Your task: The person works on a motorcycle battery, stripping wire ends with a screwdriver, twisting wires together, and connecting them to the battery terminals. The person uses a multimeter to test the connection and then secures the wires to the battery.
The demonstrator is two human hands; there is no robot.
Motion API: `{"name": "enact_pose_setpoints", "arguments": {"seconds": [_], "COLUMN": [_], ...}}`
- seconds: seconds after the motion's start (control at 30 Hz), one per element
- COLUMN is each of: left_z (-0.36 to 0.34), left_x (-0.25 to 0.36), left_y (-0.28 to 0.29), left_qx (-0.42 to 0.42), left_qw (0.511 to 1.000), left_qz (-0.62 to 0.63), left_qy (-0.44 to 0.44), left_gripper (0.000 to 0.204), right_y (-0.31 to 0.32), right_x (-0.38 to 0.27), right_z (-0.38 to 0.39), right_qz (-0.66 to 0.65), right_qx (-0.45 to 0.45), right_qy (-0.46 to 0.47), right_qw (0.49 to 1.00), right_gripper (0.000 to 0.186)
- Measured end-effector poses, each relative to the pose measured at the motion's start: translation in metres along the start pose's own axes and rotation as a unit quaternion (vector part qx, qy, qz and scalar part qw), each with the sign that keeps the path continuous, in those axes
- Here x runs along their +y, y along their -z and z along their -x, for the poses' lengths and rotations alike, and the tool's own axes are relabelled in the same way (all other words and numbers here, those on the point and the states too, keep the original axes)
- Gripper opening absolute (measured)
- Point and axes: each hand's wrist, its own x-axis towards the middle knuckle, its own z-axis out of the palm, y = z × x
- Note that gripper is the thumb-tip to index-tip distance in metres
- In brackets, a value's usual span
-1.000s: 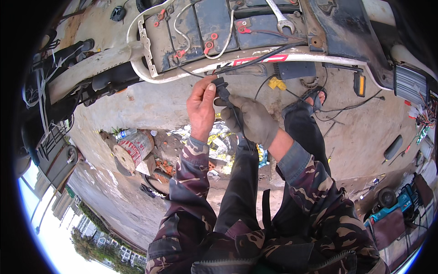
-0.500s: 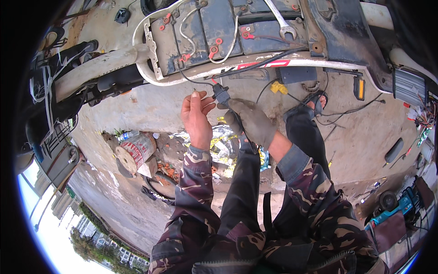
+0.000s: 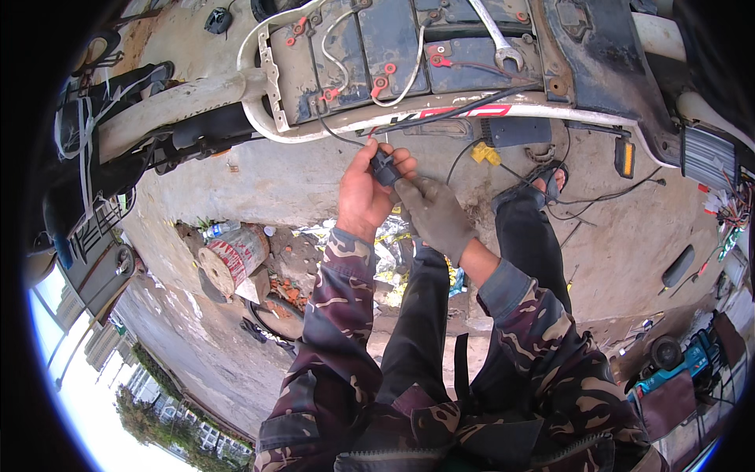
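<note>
Head view: the bare left hand (image 3: 366, 191) was curled around a small black plastic connector (image 3: 384, 171) — just above the middle of the frame — while the grey-gloved right hand (image 3: 434, 211) pinched its lower end. A silver metal open-ended wrench (image 3: 499, 40) lay over dark rectangular batteries (image 3: 395, 46) at the top.

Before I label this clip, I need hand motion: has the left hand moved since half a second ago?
Yes: against the white rail, the left hand has moved right and closer to it, now holding the black connector.
</note>
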Motion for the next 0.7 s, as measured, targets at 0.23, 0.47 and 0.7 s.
{"name": "enact_pose_setpoints", "arguments": {"seconds": [0.23, 0.47, 0.7], "left_z": [-0.002, 0.001, -0.002], "left_x": [-0.011, -0.018, -0.017], "left_y": [-0.007, -0.017, -0.005], "left_qx": [0.003, -0.008, 0.032], "left_qw": [1.000, 0.999, 0.996], "left_qz": [0.007, -0.017, -0.067], "left_qy": [-0.008, -0.036, -0.042], "left_gripper": [0.032, 0.033, 0.041], "right_y": [-0.006, -0.005, 0.007], "right_x": [0.012, 0.011, -0.003], "right_z": [-0.004, -0.008, -0.010], "right_qz": [0.082, 0.041, 0.016], "right_qx": [0.074, 0.054, 0.013], "right_qy": [0.113, 0.095, -0.012], "right_qw": [0.987, 0.993, 1.000], "right_gripper": [0.038, 0.043, 0.042]}}
